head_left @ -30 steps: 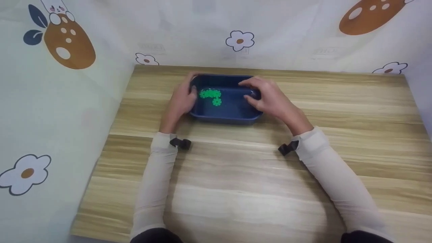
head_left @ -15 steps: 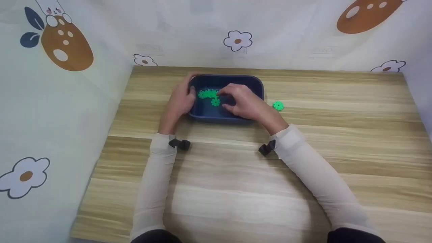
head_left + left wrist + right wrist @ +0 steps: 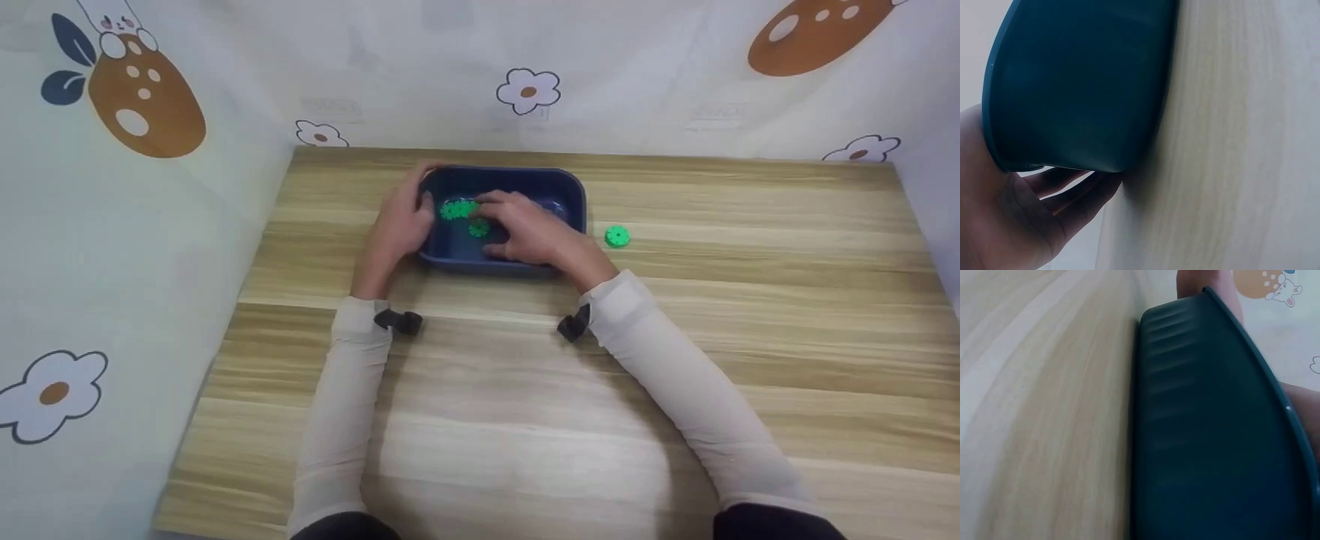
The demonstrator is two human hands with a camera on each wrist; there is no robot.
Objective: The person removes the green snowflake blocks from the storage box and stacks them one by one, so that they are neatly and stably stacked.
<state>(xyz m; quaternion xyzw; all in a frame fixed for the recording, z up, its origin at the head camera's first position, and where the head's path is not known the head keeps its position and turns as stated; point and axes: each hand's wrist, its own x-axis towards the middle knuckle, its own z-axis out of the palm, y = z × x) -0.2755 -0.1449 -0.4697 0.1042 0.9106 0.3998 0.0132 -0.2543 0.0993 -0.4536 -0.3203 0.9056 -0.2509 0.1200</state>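
One green disc (image 3: 617, 236) lay on the table (image 3: 480, 412), just right of the blue bin (image 3: 472, 265); a green cluster (image 3: 457, 209) and a second disc (image 3: 478, 229) lay inside, toward the left. Left hand (image 3: 401, 217) gripped the bin's left end, thumb inside, fingers outside. Right hand (image 3: 529, 229) reached in over the pieces, fingers bent; couldn't tell if it pinched any. Judged risks: flat pieces could slip or come up two together, edges giving little to grab; right wrist, crossing the near right corner, could snag the rim and drag the bin if the left grip slackened; forearm could brush the outside disc away
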